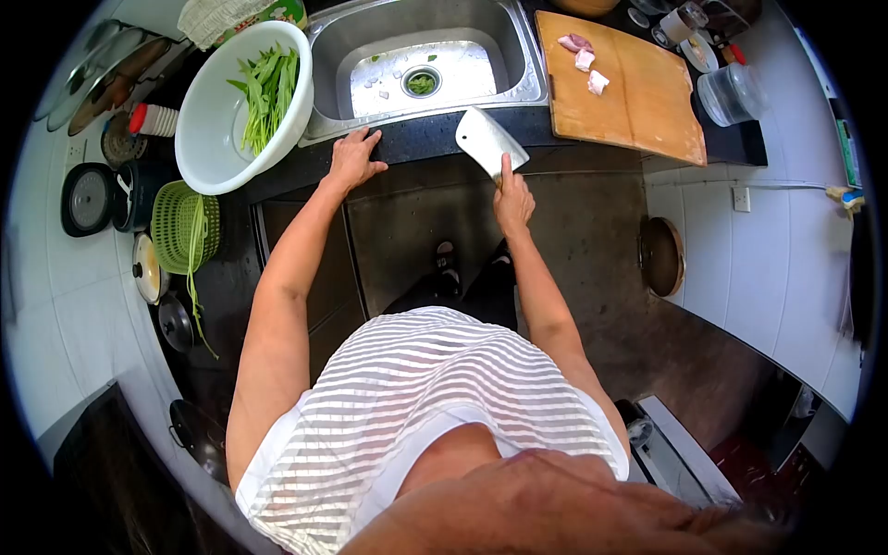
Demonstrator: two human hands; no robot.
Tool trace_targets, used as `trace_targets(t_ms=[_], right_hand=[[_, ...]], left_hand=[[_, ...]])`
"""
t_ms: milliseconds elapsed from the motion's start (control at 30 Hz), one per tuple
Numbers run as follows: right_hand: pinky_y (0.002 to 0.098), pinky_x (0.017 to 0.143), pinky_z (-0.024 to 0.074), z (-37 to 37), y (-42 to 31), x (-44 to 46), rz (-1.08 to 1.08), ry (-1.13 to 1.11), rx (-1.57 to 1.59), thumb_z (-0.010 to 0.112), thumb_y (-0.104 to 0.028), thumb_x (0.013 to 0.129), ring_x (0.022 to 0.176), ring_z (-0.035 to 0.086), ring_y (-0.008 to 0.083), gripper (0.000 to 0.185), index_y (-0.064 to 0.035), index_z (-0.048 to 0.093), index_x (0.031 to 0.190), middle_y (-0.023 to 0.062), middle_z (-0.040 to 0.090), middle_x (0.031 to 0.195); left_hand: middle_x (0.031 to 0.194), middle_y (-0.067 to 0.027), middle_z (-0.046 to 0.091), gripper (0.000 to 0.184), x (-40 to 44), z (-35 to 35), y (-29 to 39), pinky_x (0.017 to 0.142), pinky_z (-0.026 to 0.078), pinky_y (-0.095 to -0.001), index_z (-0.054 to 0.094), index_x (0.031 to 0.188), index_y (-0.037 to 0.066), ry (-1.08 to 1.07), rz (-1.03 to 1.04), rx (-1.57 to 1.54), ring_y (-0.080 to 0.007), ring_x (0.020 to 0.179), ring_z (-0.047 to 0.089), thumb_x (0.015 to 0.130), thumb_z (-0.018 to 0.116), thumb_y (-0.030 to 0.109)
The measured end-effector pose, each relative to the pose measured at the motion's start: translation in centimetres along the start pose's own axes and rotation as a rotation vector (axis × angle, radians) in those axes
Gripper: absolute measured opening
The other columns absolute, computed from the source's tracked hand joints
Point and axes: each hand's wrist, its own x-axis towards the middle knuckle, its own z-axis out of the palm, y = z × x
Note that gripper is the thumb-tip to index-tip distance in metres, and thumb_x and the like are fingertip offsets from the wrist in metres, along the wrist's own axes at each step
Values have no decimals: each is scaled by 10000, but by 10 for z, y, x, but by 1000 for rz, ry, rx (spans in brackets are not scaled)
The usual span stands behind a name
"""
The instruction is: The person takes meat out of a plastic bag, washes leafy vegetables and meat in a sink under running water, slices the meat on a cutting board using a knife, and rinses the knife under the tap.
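Note:
My right hand (513,200) is wrapped round the handle of a cleaver (488,141), its broad blade pointing up and left in front of the counter edge. Fingers apart and holding nothing, my left hand (352,159) rests at the dark counter edge (407,139) below the sink. The steel sink (319,74) has wet scraps on its floor and green bits in the drain (422,83). On the wooden cutting board (638,102) to the right lie a few small pieces of pinkish meat (598,83).
A white bowl (196,120) of green leafy stalks (270,97) stands left of the sink. Further left is a green basket (176,227) with long stalks hanging out. A clear jar (729,95) sits right of the board. A round brown object (662,257) leans on the right wall.

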Motion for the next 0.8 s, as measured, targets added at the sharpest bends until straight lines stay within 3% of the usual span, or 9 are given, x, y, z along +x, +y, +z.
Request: trace_targets(t_ms=[100, 167, 200, 233, 300, 400, 500, 700, 800], right_hand=[[438, 564, 421, 8, 12, -51, -91, -90, 28, 521, -84, 744, 670, 524, 317, 613, -224, 293, 1295, 126, 499, 739], [433, 608, 431, -3, 18, -98, -52, -232, 241, 490, -120, 777, 710, 533, 353, 440, -182, 433, 1209, 167, 554, 829], [415, 641, 439, 4, 27, -115, 33, -313, 368, 519, -108, 763, 694, 555, 333, 427, -139, 458, 1185, 136, 590, 852], [355, 538, 446, 6, 27, -122, -124, -190, 675, 548, -100, 761, 566, 550, 240, 504, -94, 392, 1241, 89, 588, 723], [282, 412, 386, -23, 26, -117, 568, -699, 1138, 585, -99, 738, 451, 466, 152, 464, -64, 416, 1169, 43, 489, 639], [221, 368, 306, -33, 24, -87, 647, -874, 1653, 569, -75, 745, 425, 355, 81, 191, -86, 383, 788, 1, 359, 560], [224, 363, 293, -10, 34, -68, 662, -931, 1806, 555, -78, 749, 421, 347, 86, 191, -93, 365, 760, 4, 357, 547], [241, 348, 328, -1, 38, -10, 591, -682, 1555, 598, -65, 717, 410, 384, 97, 227, -94, 384, 786, 8, 390, 553], [235, 346, 338, -25, 23, 31, 538, -353, 1610, 593, -60, 730, 410, 396, 91, 192, -87, 411, 785, 6, 400, 561]], left_hand=[[1221, -158, 433, 661, 0, -1, 1, 881, 344, -415, 486, 1166, 109, 25, 12, -15, -278, 1121, 415, 586, 714, 330], [1197, -181, 448, 676, 0, -7, 4, 891, 381, -372, 488, 1163, 91, 22, 14, 36, -302, 1074, 459, 575, 721, 329], [1197, -181, 448, 676, -1, -9, 5, 891, 381, -372, 488, 1163, 91, 22, 14, 34, -302, 1074, 459, 575, 721, 329], [1194, -181, 449, 672, -1, -10, 5, 892, 380, -372, 490, 1161, 90, 27, 24, 29, -305, 1071, 459, 576, 721, 326], [1191, -180, 451, 668, -3, -9, 6, 893, 379, -373, 492, 1160, 88, 22, 29, 23, -308, 1068, 460, 577, 721, 323], [1187, -182, 453, 659, -2, -9, 5, 894, 377, -373, 498, 1153, 84, 56, 41, 12, -311, 1065, 461, 578, 722, 316], [1215, -166, 433, 666, -1, -6, 4, 889, 341, -401, 473, 1181, 106, 3, 15, 3, -273, 1128, 406, 599, 706, 331], [1181, -185, 457, 654, -2, -8, 5, 887, 380, -373, 499, 1151, 82, 64, 57, 24, -310, 1062, 463, 580, 720, 312], [1184, -187, 454, 658, -1, -7, 3, 892, 375, -373, 498, 1153, 82, 70, 54, 25, -305, 1073, 455, 581, 716, 325]])
